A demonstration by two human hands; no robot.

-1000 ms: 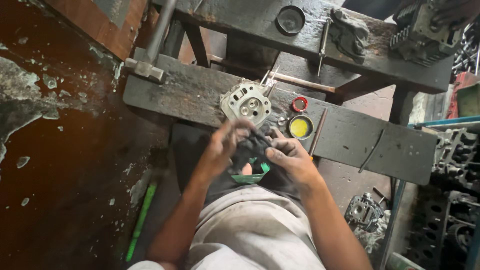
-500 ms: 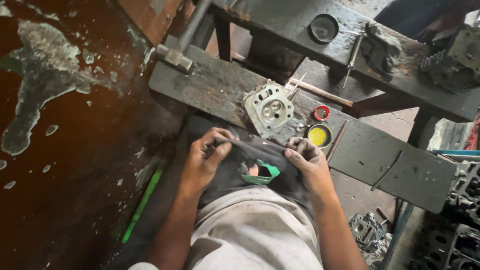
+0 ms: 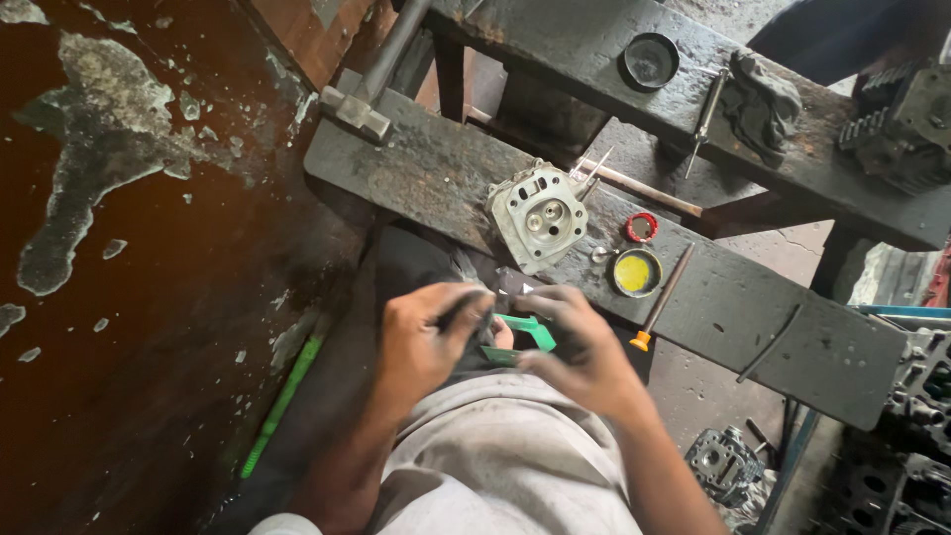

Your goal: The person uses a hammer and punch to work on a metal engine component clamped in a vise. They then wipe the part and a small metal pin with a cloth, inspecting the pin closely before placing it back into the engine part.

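Both hands, left (image 3: 426, 342) and right (image 3: 580, 357), grasp a green tool (image 3: 525, 332) together just below the bench (image 3: 436, 168). On that bench sit a cylinder head (image 3: 540, 216), a yellow tin (image 3: 636, 272) beside it, then a red cap (image 3: 641, 227).

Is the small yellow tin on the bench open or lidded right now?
Open. The small round tin lies with its yellow contents showing from above, and a red-rimmed lid sits apart beside it on the wooden bench.

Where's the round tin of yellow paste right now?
The yellow tin sits open on the dark bench, right of the grey engine head, just below the small red cap.
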